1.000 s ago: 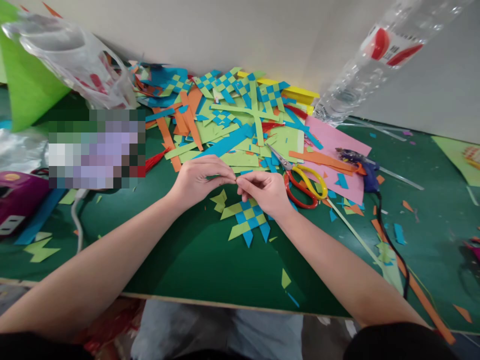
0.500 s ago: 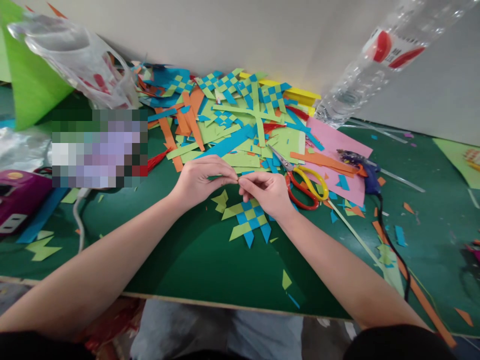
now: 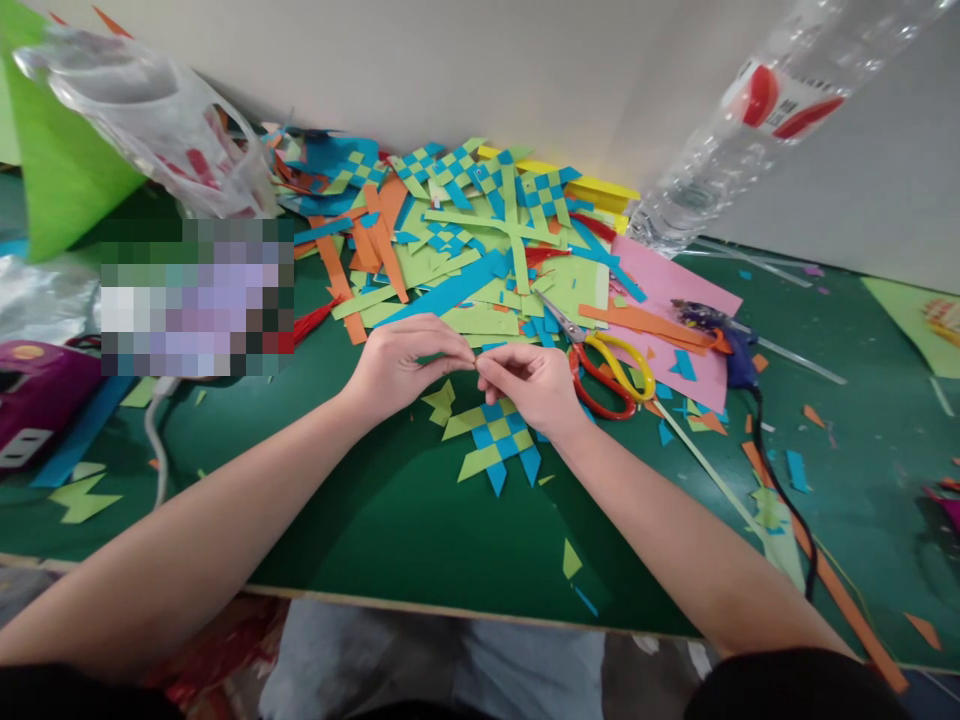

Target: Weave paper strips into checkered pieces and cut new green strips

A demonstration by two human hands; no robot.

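Observation:
My left hand and my right hand meet fingertip to fingertip above the green table. Both are pinched closed on something very thin between them that I cannot make out. Just below my right hand lies a small woven piece of green and blue paper strips. A folded green paper scrap lies between my hands, nearer the left.
Behind the hands a heap of woven pieces and loose paper strips is piled. Red-and-yellow scissors lie right of my right hand beside pink paper. A glue gun, a plastic bottle and a clear bag are also here.

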